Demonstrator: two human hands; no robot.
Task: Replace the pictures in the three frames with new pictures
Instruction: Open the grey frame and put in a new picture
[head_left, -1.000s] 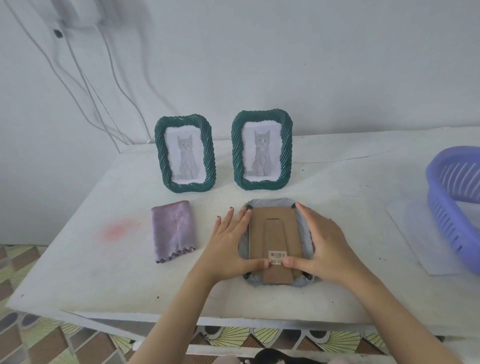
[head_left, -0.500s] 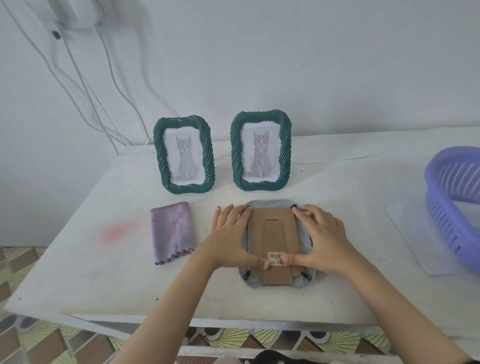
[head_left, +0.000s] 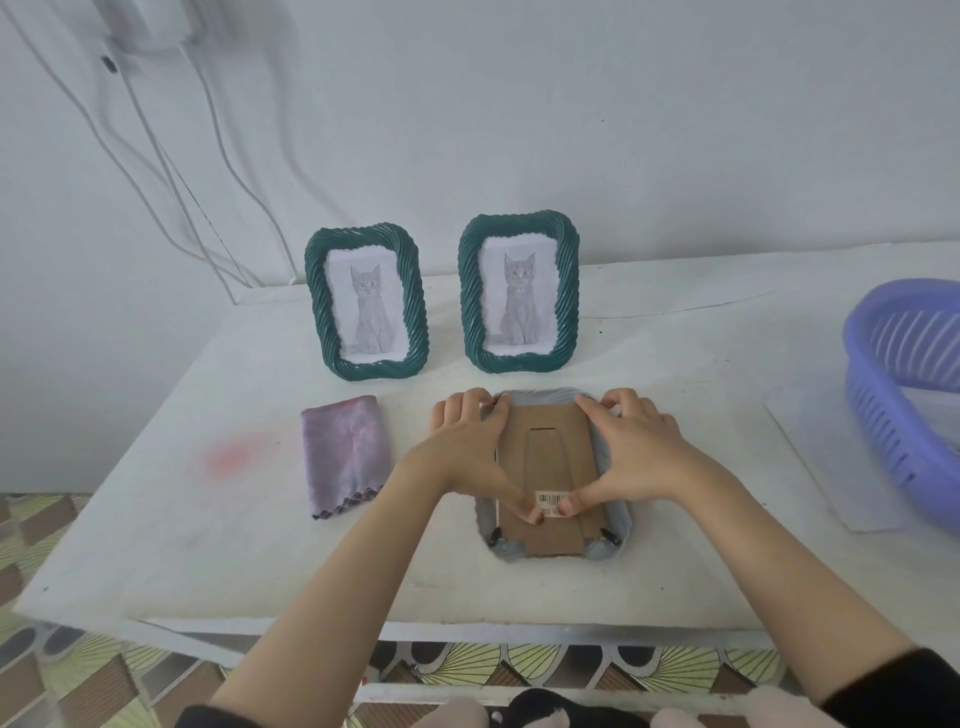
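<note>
A grey frame (head_left: 622, 526) lies face down near the table's front, its brown cardboard back (head_left: 551, 467) with a barcode label facing up. My left hand (head_left: 467, 452) curls its fingers at the frame's top left corner, and my right hand (head_left: 636, 452) curls at the top right corner. Both thumbs press on the cardboard by the label. Black clips show at the two lower corners. Behind stand two green frames, the left one (head_left: 318, 306) and the right one (head_left: 468, 296), each holding a grey cat picture.
A folded purple cloth (head_left: 345, 454) lies left of my hands. At the right edge a purple plastic basket (head_left: 883, 415) sits on a white sheet (head_left: 815, 467). The white table (head_left: 208, 545) stands against a wall with hanging cables (head_left: 156, 156). Patterned floor shows below.
The fingers of both hands, which lay straight along the frame's sides, have slid up and curled at its top corners. The thumbs stay by the label. The frame has not moved.
</note>
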